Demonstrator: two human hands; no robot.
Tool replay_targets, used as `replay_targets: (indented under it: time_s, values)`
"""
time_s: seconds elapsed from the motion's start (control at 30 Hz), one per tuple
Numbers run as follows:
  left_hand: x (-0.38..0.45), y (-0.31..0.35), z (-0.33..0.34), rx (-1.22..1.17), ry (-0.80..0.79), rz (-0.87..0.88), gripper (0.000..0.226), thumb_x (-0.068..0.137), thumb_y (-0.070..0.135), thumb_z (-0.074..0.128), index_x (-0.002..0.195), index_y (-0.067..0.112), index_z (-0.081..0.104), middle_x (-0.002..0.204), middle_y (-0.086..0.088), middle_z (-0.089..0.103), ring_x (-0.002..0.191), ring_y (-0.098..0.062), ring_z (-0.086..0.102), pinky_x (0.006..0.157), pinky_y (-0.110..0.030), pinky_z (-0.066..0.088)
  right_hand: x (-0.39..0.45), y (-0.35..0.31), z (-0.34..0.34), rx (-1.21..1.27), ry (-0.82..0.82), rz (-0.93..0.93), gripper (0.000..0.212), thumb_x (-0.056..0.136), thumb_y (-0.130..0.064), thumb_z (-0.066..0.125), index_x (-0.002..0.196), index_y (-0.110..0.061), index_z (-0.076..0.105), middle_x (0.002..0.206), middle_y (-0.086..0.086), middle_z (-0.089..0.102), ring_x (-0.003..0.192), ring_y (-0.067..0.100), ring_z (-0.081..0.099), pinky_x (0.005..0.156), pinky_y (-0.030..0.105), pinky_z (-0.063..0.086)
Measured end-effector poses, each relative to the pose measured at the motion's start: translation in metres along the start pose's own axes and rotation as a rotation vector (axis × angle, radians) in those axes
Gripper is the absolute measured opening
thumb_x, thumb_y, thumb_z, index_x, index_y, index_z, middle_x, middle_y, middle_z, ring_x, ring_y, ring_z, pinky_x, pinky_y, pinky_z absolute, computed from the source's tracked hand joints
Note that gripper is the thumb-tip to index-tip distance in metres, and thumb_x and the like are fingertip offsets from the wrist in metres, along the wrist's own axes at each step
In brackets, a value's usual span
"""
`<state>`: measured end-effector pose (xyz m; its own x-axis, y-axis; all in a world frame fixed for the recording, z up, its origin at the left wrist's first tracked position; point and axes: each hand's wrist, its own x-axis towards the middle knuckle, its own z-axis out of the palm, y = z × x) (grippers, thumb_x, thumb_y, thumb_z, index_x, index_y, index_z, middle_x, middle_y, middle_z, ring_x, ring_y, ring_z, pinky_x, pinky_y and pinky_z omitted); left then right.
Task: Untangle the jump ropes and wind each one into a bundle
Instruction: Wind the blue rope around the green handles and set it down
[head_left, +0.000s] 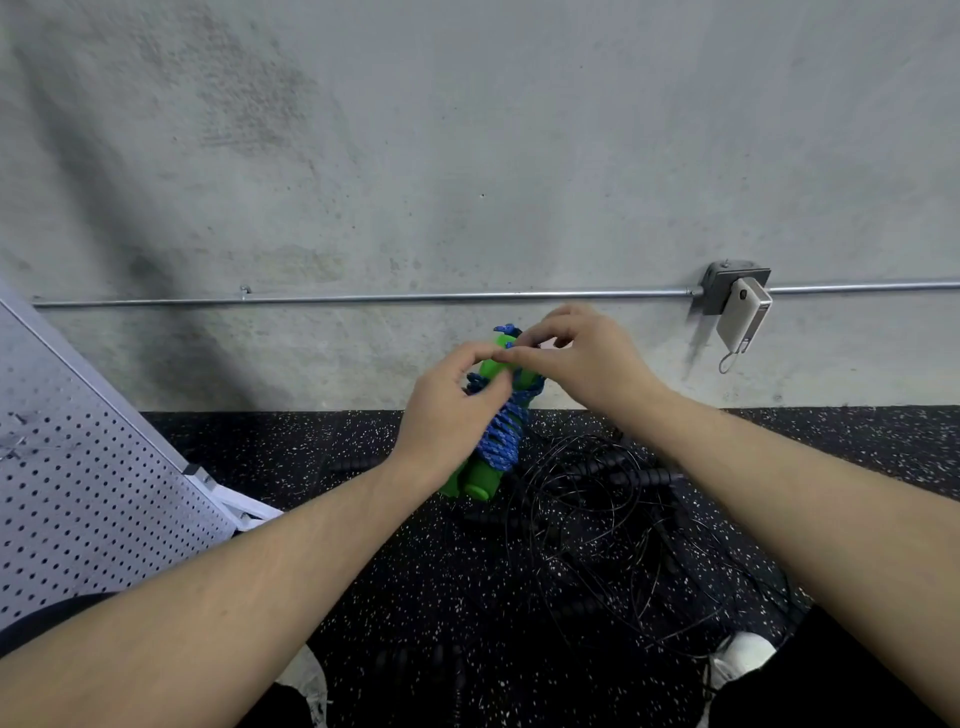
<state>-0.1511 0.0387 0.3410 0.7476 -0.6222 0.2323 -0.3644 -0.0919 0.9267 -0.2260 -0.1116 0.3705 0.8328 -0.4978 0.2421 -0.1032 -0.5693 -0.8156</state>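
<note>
Green handles (480, 480) wrapped in blue rope (503, 439) are gripped by the left hand (447, 415) above the black rope tangle (613, 525); the right hand (582, 353) pinches the rope's top end.

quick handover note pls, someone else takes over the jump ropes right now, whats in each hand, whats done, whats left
Left hand: grips the green-handled rope bundle, held up off the floor.
Right hand: fingers pinch the blue cord near the top of the green handles, apparently tucking the end.
Done or nearly done: the blue cord is wound round the green handles; the end does not look secured yet.
Left: the black ropes lie in a loose tangle on the speckled floor mat, black handles among them. They need separating and winding; how many there are cannot be told.
</note>
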Motion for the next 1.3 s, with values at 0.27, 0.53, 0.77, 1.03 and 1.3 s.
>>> replay_targets:
  time_s: [0.27,0.53,0.77,1.03,1.3]
  values:
    - [0.007,-0.007,0.007,0.184,-0.139,-0.224,0.056,0.084,0.04,0.078,0.133,0.04,0.052,0.109,0.018,0.068,0.097,-0.006,0.069,0.097,-0.041,0.054,0.002,-0.001,-0.014,0.422,-0.021,0.272,0.007,0.089,-0.021,0.072,0.082,-0.021,0.074,0.08,-0.011,0.071,0.071,-0.005,0.059,0.064,0.009,0.043]
    - [0.013,-0.011,-0.001,0.127,-0.198,-0.323,0.039,0.088,0.026,0.077,0.123,0.029,0.059,0.11,0.008,0.068,0.094,-0.009,0.067,0.078,-0.029,0.051,0.009,0.013,-0.024,0.708,0.011,0.612,0.011,0.094,-0.023,0.059,0.084,-0.021,0.063,0.074,-0.009,0.07,0.062,0.006,0.05,0.069,0.027,0.046]
    - [0.013,-0.017,-0.007,0.214,-0.27,-0.281,0.041,0.089,0.025,0.077,0.122,0.03,0.053,0.116,0.012,0.059,0.097,-0.006,0.061,0.077,-0.028,0.045,0.014,0.023,-0.017,0.735,0.062,0.74,0.016,0.097,-0.023,0.057,0.082,-0.021,0.061,0.057,-0.014,0.063,0.058,0.005,0.042,0.063,0.026,0.045]
    - [-0.005,-0.019,-0.028,0.26,-0.204,-0.375,0.066,0.091,0.023,0.076,0.138,0.035,0.031,0.107,0.001,0.054,0.081,-0.014,0.058,0.064,-0.024,0.046,0.007,0.033,-0.012,0.705,-0.197,0.793,0.023,0.101,-0.04,0.052,0.111,-0.02,0.06,0.101,0.0,0.069,0.084,0.016,0.059,0.071,0.035,0.051]
    - [-0.049,-0.049,-0.055,0.211,0.011,-0.541,0.05,0.102,0.035,0.055,0.148,0.028,0.039,0.101,0.005,0.063,0.084,-0.015,0.063,0.072,-0.027,0.049,-0.022,0.037,0.018,0.182,-0.627,0.613,0.023,0.103,-0.033,0.052,0.116,-0.019,0.063,0.1,0.001,0.073,0.079,0.015,0.061,0.073,0.032,0.05]
